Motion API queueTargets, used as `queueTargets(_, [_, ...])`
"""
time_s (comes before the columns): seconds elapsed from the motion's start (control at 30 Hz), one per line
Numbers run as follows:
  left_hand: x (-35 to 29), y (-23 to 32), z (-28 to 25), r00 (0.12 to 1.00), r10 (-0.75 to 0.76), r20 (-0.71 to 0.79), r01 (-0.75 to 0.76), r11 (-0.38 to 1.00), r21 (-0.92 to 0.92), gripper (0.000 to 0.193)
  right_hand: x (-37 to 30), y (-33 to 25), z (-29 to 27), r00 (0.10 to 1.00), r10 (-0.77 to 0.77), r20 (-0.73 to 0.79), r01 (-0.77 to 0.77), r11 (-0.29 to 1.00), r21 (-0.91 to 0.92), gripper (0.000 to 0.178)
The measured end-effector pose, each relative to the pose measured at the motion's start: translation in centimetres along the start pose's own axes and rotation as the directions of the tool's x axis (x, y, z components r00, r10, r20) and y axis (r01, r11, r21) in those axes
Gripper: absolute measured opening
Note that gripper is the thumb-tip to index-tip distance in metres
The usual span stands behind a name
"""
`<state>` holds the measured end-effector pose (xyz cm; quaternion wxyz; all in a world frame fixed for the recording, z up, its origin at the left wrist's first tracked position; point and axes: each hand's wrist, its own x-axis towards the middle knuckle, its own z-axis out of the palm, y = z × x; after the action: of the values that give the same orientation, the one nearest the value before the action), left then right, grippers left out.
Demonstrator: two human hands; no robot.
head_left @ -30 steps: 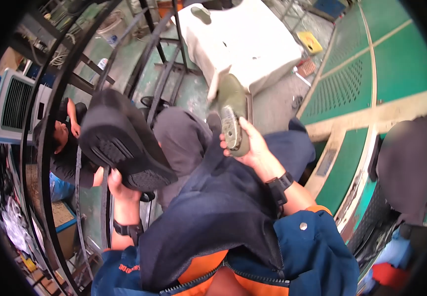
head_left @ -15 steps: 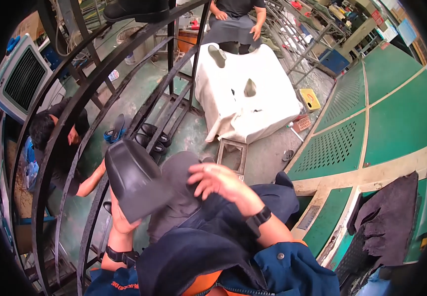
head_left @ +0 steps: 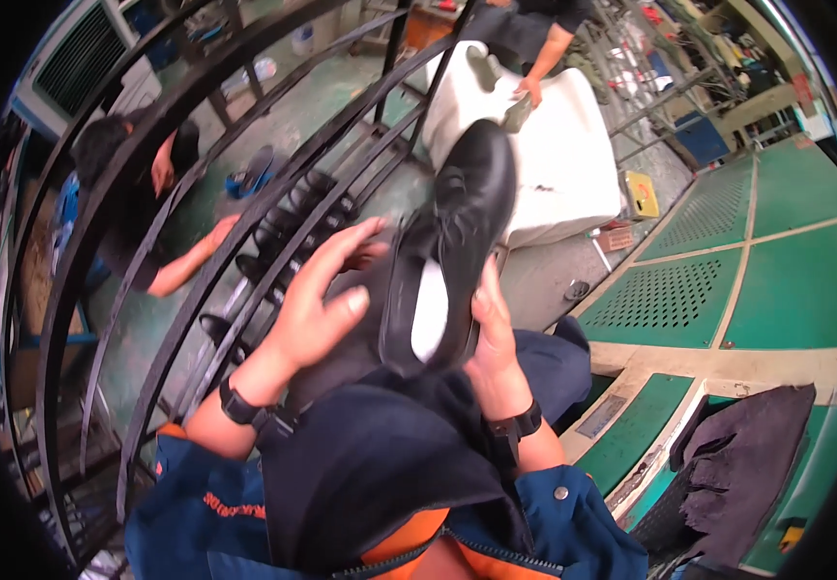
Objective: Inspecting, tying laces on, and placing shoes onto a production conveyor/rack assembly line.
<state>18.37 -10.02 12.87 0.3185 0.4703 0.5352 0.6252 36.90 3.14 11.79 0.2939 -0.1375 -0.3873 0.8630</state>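
A black lace-up shoe (head_left: 485,210) with a pale insole is tilted in front of me, its toe pointing up and away. My right hand (head_left: 496,338) grips its right side near the heel, thumb along the edge. My left hand (head_left: 317,304) is open beside the left side of the shoe, thumb and fingers apart; its fingertips come close to the shoe, and I cannot tell whether they touch it. Dark cloth covers my lap (head_left: 365,454) below the shoe.
A curved black metal rack (head_left: 201,193) rises at my left, with several dark shoes (head_left: 307,208) low on it. Behind it a person (head_left: 138,208) bends, one arm outstretched. Ahead, another person's hand (head_left: 528,91) reaches over a white-draped table (head_left: 573,135). Green panels (head_left: 670,290) stand right.
The black item in my left hand has left that grip; the shoe is now in my right hand, farther right, opening visible. My left hand has opened. The far person has reached onto the table.
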Motion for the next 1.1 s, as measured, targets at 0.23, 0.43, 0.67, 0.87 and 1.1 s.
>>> queueTargets(0.23, [-1.5, -1.6, 0.0, 0.93, -0.364, 0.046, 0.35, 0.842, -0.41, 0.049, 0.3, 1.7, 1.1, 0.964, -0.251, -0.089, 0.203, 0.909, -0.364, 0.103])
queueTargets(0.43, [-2.2, -1.9, -0.1, 0.898, -0.439, 0.038, 0.417, 0.816, -0.4, 0.045, -0.2, 2.7, 0.9, 0.965, -0.251, -0.081, 0.204, 0.905, -0.373, 0.102])
queueTargets(0.67, [-3.4, -0.9, -1.3, 0.969, 0.247, 0.031, -0.238, 0.884, 0.402, 0.063, -0.4, 4.6, 2.3, 0.977, -0.121, -0.177, 0.077, 0.968, -0.237, 0.075])
queueTargets(0.87, [-5.0, -0.4, -2.9, 0.969, 0.166, 0.183, -0.223, 0.907, 0.358, 0.02, 1.1, 4.0, 2.1, 0.976, 0.202, -0.084, -0.219, 0.926, -0.308, 0.056])
queueTargets(1.1, [-7.5, -15.2, -7.5, 0.77, -0.483, -0.417, 0.362, 0.869, -0.338, 0.026, 2.0, 2.3, 2.3, 0.906, 0.423, -0.014, -0.35, 0.729, -0.588, 0.05])
